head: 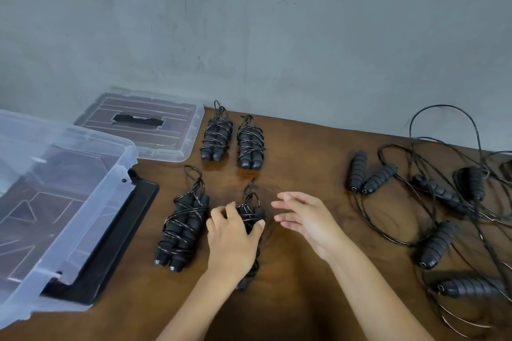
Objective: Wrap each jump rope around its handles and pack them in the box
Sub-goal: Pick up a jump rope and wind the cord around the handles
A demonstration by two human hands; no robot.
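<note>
My left hand (232, 241) grips a wrapped black jump rope (250, 213) that lies on the brown table (299, 169); most of the bundle is hidden under the hand. My right hand (307, 221) hovers just right of it, fingers straight and spread, holding nothing. Three more wrapped ropes lie nearby: one (182, 225) to the left of my left hand, and two side by side (217, 137) (250, 144) near the wall. A tangle of unwrapped ropes (443, 194) with loose black handles covers the right of the table. The clear plastic box (91, 202) stands at the left.
The box's clear lid (182, 133) lies flat behind the box, near the wall. A black tray edge (124, 232) shows under the box's right side. A grey wall runs along the table's far edge.
</note>
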